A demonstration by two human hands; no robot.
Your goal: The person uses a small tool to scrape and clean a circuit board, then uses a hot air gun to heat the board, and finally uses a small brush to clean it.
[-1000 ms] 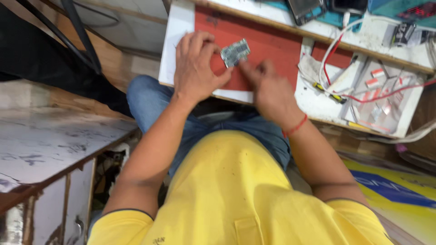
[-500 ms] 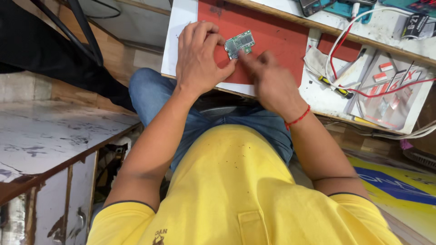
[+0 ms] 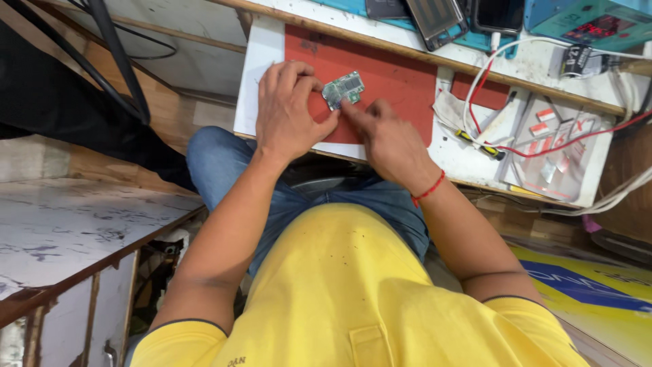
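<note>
Stretching across the top of the view, the white counter (image 3: 261, 81) carries everything, with a wooden strip along its far edge. A red mat (image 3: 394, 75) covers its middle part, reaching from near the left edge toward the centre. On the right half of the counter lies a pale tray (image 3: 577, 183) with small red-and-white packets, close to the near right corner. Red and white wires (image 3: 543, 146) loop over that tray and run up to the far edge, where a teal device (image 3: 584, 17) and two dark phones (image 3: 441, 17) sit.

On the mat, near its left near corner, rests the left hand (image 3: 288, 112), its fingers curled and pinching the left end of a small green circuit board (image 3: 343, 90). The right hand (image 3: 390, 139), with a red thread bracelet (image 3: 429, 190) at the wrist, lies just beside it toward the counter's near edge; its forefinger is stretched out and touches the board's lower right edge, the other fingers folded in, gripping nothing. The board itself sits tilted on the mat between the two hands, in the left half of the counter.
</note>
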